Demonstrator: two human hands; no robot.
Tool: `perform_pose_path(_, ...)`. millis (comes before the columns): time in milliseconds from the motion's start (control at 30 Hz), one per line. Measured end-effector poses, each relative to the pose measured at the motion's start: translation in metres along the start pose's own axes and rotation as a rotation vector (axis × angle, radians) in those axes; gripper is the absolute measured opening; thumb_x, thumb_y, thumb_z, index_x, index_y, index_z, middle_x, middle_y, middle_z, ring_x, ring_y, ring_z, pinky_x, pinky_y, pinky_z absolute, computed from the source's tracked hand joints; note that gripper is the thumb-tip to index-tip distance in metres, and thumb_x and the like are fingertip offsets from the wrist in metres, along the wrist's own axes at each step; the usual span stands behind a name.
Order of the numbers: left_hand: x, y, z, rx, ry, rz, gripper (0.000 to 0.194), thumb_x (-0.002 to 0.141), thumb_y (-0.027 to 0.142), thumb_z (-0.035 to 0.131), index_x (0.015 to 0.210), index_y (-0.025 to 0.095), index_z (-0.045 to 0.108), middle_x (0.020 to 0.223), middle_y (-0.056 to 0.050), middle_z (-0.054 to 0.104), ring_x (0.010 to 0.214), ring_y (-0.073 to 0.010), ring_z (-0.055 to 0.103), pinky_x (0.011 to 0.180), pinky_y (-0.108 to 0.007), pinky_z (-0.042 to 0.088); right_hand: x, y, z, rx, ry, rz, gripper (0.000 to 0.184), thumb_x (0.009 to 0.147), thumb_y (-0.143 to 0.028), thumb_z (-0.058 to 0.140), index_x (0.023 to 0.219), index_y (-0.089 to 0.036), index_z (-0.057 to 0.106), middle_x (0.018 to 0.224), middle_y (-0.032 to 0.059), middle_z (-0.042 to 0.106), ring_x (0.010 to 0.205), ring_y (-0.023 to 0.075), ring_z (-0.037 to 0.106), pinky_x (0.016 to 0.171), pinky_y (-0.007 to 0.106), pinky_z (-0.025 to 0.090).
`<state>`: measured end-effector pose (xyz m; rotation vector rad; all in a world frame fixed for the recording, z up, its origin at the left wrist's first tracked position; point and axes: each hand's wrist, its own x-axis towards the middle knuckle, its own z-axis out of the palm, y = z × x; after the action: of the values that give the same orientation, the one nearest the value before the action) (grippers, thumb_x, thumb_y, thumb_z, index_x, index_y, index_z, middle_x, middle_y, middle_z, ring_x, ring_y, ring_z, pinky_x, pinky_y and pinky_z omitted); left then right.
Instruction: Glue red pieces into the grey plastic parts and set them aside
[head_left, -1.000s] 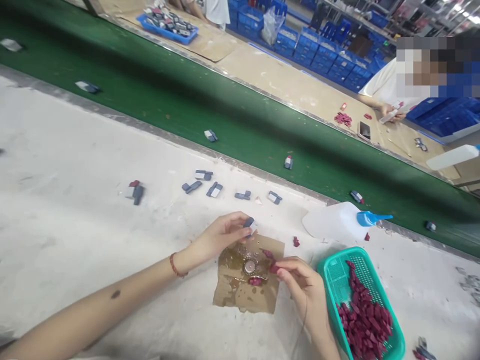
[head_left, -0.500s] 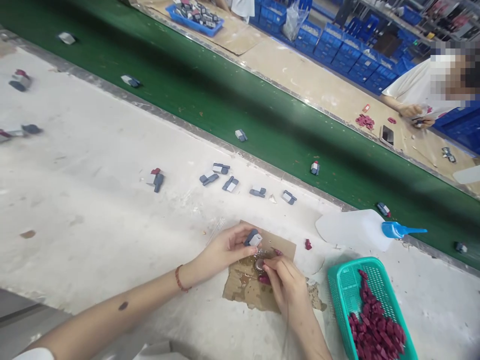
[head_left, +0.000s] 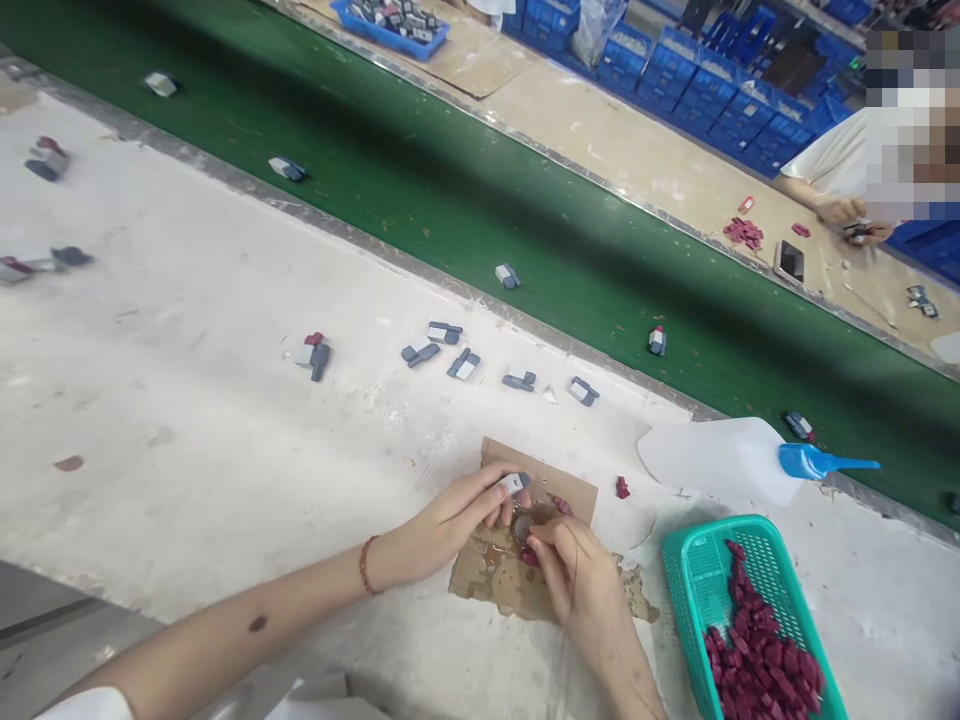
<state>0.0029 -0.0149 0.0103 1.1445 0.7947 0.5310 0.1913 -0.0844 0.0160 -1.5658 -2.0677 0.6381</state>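
Note:
My left hand [head_left: 454,515] is closed on a small white and blue-grey plastic block [head_left: 514,485], held above a piece of cardboard [head_left: 559,475]. My right hand [head_left: 585,580] has thumb and forefinger pinched together at the edge of a small round metal cap [head_left: 522,528] on the cardboard. Whether those fingers grip the cap or something tiny is hidden. Beside the fingertips lies a dark red piece [head_left: 529,556], with another red piece [head_left: 561,505] behind them. Wet brown stains mark the cardboard.
On the right stand a green basket [head_left: 679,600] of dark red pieces and a lying white bottle [head_left: 720,460] with a blue nozzle. Several blue-grey blocks [head_left: 464,364] lie ahead. Beyond runs a green conveyor belt [head_left: 405,220] carrying blocks; a co-worker's hand [head_left: 840,208] is across it.
My left hand has turned the block to lie flatter, its white face now upward. My right hand stays pinched at the cap. Blocks on the belt have shifted right.

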Motion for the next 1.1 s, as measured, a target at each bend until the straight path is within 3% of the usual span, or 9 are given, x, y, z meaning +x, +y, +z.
perform_pose_path(100,0.001,0.003,0.001,-0.062,-0.016,-0.055,0.048,0.097,0.054,0.037,0.117,0.017,0.061,0.091,-0.006,0.061,0.071,-0.0161,0.052,0.068,-0.030,0.044,0.001,-0.003,-0.001,0.139,-0.012,0.020,0.025,0.100,-0.024,0.043,0.083,-0.021,0.060,0.075,0.0043,0.066,0.067,0.0176,0.063,0.063,0.027,0.051)
perform_pose_path(200,0.000,0.008,0.000,0.035,-0.037,-0.064,0.045,0.096,0.051,0.041,0.119,0.017,0.060,0.088,-0.005,0.061,0.071,-0.0156,0.053,0.070,-0.029,0.046,0.000,-0.004,-0.001,0.374,0.032,0.174,0.019,0.097,-0.028,0.052,0.085,-0.020,0.066,0.078,0.0047,0.070,0.070,0.0177,0.067,0.063,0.026,0.053)
perform_pose_path(300,-0.001,0.009,-0.001,0.243,-0.046,0.024,0.038,0.098,0.043,0.041,0.119,0.019,0.061,0.095,-0.006,0.067,0.082,-0.0187,0.060,0.077,-0.030,0.049,-0.001,-0.001,-0.002,0.651,0.155,0.417,0.019,0.091,-0.036,0.062,0.085,-0.020,0.070,0.069,0.0025,0.070,0.057,0.0154,0.065,0.053,0.024,0.052)
perform_pose_path(400,-0.001,0.003,-0.001,0.421,-0.068,0.176,0.035,0.100,0.036,0.037,0.122,0.021,0.060,0.109,-0.008,0.069,0.096,-0.0219,0.064,0.085,-0.032,0.050,-0.001,0.002,-0.002,0.866,0.258,0.522,0.025,0.085,-0.044,0.069,0.082,-0.019,0.071,0.062,0.0012,0.069,0.051,0.0146,0.064,0.050,0.025,0.053)
perform_pose_path(467,0.000,-0.004,-0.001,0.538,-0.085,0.285,0.036,0.102,0.036,0.035,0.124,0.019,0.057,0.112,-0.010,0.069,0.097,-0.0227,0.065,0.085,-0.033,0.051,0.000,0.001,0.000,0.944,0.288,0.529,0.027,0.082,-0.046,0.073,0.079,-0.019,0.071,0.061,0.0013,0.069,0.050,0.0147,0.064,0.050,0.025,0.053)
perform_pose_path(633,0.003,-0.014,-0.001,0.761,-0.083,0.454,0.043,0.104,0.040,0.027,0.118,0.014,0.058,0.097,-0.011,0.071,0.085,-0.0220,0.064,0.073,-0.031,0.050,0.004,-0.005,0.003,0.966,0.313,0.503,0.024,0.082,-0.043,0.073,0.080,-0.019,0.073,0.060,0.0009,0.068,0.051,0.0141,0.064,0.052,0.025,0.055)
perform_pose_path(800,0.004,-0.014,0.000,0.816,-0.089,0.485,0.047,0.104,0.042,0.023,0.112,0.014,0.060,0.089,-0.010,0.069,0.078,-0.0205,0.062,0.068,-0.029,0.048,0.006,-0.007,0.001,0.933,0.287,0.493,0.022,0.083,-0.042,0.073,0.080,-0.020,0.073,0.065,0.0019,0.069,0.054,0.0149,0.066,0.054,0.026,0.057)
perform_pose_path(1100,0.005,-0.014,0.002,0.862,-0.106,0.567,0.045,0.105,0.037,0.021,0.109,0.013,0.059,0.085,-0.009,0.069,0.078,-0.0205,0.059,0.073,-0.031,0.047,0.007,-0.006,0.008,0.903,0.243,0.418,0.023,0.087,-0.041,0.068,0.079,-0.020,0.072,0.068,0.0025,0.067,0.055,0.0140,0.063,0.053,0.025,0.054)
